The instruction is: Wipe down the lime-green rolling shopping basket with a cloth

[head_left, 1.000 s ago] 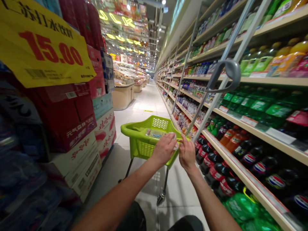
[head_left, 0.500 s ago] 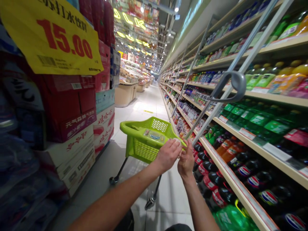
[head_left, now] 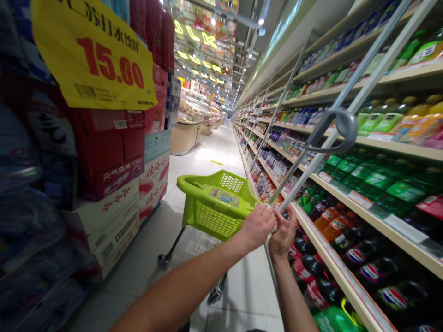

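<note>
My left hand is closed in front of the green shopping cart, against the fingers of my right hand. Something small, whitish and crumpled shows at its edge, like a tissue, but most of it is hidden by the fingers. My right hand has its palm turned inward, with thumb and fingers partly stretched apart. Both hands are near the cart's right end and do not grip its handle. A label panel sits on the cart's top.
Shelves of bottles run along the right, behind a slanted metal pole with a grey loop handle. Stacked drink cartons stand at left under a yellow price sign. A tiled aisle leads ahead past display counters.
Both hands have shifted right, away from the cart's edge, and stay together. The fingers of my right hand are spread a little more. The view has turned slightly left.
</note>
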{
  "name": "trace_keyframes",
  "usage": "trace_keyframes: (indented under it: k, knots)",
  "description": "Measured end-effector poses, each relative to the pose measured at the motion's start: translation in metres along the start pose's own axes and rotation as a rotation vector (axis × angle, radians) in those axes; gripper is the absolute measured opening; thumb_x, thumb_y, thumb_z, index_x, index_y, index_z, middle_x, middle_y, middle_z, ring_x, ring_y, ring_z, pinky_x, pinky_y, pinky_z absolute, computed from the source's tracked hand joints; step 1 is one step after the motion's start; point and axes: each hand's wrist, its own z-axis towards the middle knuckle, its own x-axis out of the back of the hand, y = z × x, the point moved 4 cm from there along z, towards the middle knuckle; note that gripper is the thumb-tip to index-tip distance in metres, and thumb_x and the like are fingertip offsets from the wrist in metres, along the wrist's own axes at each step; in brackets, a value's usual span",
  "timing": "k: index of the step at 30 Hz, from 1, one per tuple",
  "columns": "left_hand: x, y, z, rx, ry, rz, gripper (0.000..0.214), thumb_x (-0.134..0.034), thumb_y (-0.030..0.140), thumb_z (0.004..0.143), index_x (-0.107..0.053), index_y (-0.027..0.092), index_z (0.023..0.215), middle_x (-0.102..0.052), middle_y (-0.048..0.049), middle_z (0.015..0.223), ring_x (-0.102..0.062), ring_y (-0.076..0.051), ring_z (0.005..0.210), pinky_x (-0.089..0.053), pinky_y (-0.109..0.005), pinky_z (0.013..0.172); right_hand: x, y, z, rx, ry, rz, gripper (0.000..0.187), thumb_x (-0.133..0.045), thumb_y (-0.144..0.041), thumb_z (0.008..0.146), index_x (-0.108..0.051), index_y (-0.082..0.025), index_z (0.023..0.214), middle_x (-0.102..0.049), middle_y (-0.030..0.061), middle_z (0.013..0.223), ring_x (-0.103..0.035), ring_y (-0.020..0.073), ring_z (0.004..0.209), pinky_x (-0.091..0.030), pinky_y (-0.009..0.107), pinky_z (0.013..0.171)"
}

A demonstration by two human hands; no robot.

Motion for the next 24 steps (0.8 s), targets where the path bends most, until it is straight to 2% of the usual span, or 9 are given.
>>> trace_keyframes:
  k: [2, 4, 8, 10, 13, 15, 18, 21, 24]
  knots:
    - [0.006, -0.010, -0.007, -0.030, 0.015, 0.002, 0.024, -0.040, 0.025, 0.086, -0.058, 0.014, 0.098, -0.059, -0.0083, 0.108, -0.050, -0.021, 0.108, -0.039, -0.038, 0.096, 0.004, 0.007, 0.000, -0.009, -0.042, -0.052, 0.061, -0.022, -0.051, 0.085, -0.031, -0.011, 0.130, -0.049, 0.0191, 0.120, -0.057, 0.0265, 0.098, -0.043, 0.044, 0.082]
    - [0.023, -0.033, -0.020, -0.010, 0.049, 0.012, 0.025, -0.040, 0.025, 0.087, -0.057, 0.014, 0.101, -0.059, -0.0091, 0.110, -0.049, -0.021, 0.110, -0.041, -0.039, 0.095, 0.007, 0.010, 0.000, 0.004, -0.092, -0.099, 0.059, -0.022, -0.051, 0.086, -0.031, -0.013, 0.130, -0.046, 0.0180, 0.124, -0.058, 0.0255, 0.097, -0.042, 0.045, 0.084]
    - [0.054, -0.074, -0.042, 0.220, 0.156, 0.052, 0.027, -0.037, 0.014, 0.085, -0.056, 0.012, 0.104, -0.057, -0.0118, 0.114, -0.045, -0.022, 0.114, -0.040, -0.043, 0.096, 0.006, 0.005, 0.000, 0.061, -0.119, -0.191, 0.055, -0.021, -0.048, 0.087, -0.032, -0.015, 0.130, -0.049, 0.0165, 0.121, -0.060, 0.0241, 0.093, -0.042, 0.044, 0.083]
    - [0.053, -0.065, -0.041, 0.208, 0.157, 0.041, 0.027, -0.038, 0.015, 0.085, -0.057, 0.014, 0.103, -0.057, -0.0105, 0.113, -0.044, -0.022, 0.115, -0.038, -0.045, 0.098, -0.002, -0.002, -0.003, 0.113, -0.135, -0.212, 0.054, -0.020, -0.046, 0.088, -0.032, -0.015, 0.130, -0.048, 0.0168, 0.122, -0.060, 0.0235, 0.093, -0.042, 0.043, 0.083]
    - [0.037, -0.035, -0.034, 0.048, 0.113, 0.005, 0.024, -0.040, 0.020, 0.086, -0.059, 0.015, 0.100, -0.059, -0.0076, 0.111, -0.045, -0.021, 0.115, -0.037, -0.044, 0.099, -0.016, -0.011, -0.007, 0.202, -0.190, -0.254, 0.052, -0.022, -0.045, 0.088, -0.034, -0.014, 0.129, -0.048, 0.0162, 0.123, -0.058, 0.0226, 0.095, -0.040, 0.043, 0.086]
    - [0.033, -0.028, -0.033, 0.001, 0.101, -0.001, 0.024, -0.041, 0.022, 0.086, -0.058, 0.015, 0.101, -0.060, -0.0071, 0.111, -0.046, -0.021, 0.114, -0.037, -0.043, 0.099, -0.020, -0.013, -0.008, 0.219, -0.204, -0.284, 0.052, -0.023, -0.043, 0.088, -0.033, -0.014, 0.129, -0.051, 0.0161, 0.119, -0.059, 0.0218, 0.092, -0.040, 0.043, 0.086]
    - [0.046, -0.050, -0.044, 0.041, 0.121, 0.012, 0.025, -0.042, 0.021, 0.086, -0.057, 0.017, 0.105, -0.059, -0.0074, 0.113, -0.045, -0.021, 0.115, -0.038, -0.043, 0.098, -0.018, -0.012, -0.007, 0.212, -0.217, -0.315, 0.049, -0.024, -0.039, 0.089, -0.032, -0.014, 0.129, -0.054, 0.0151, 0.115, -0.060, 0.0207, 0.089, -0.039, 0.044, 0.087]
    - [0.064, -0.084, -0.057, 0.214, 0.207, 0.049, 0.028, -0.040, 0.014, 0.084, -0.056, 0.015, 0.107, -0.056, -0.0108, 0.116, -0.042, -0.022, 0.117, -0.039, -0.044, 0.097, -0.016, -0.011, -0.009, 0.245, -0.222, -0.361, 0.046, -0.023, -0.036, 0.089, -0.032, -0.016, 0.129, -0.056, 0.0133, 0.114, -0.059, 0.0212, 0.093, -0.033, 0.047, 0.092]
    - [0.065, -0.081, -0.057, 0.247, 0.243, 0.051, 0.029, -0.039, 0.012, 0.082, -0.055, 0.013, 0.107, -0.055, -0.0117, 0.117, -0.039, -0.023, 0.120, -0.037, -0.046, 0.099, -0.019, -0.012, -0.017, 0.308, -0.201, -0.415, 0.045, -0.022, -0.035, 0.089, -0.035, -0.015, 0.128, -0.054, 0.0142, 0.117, -0.056, 0.0226, 0.099, -0.029, 0.050, 0.094]
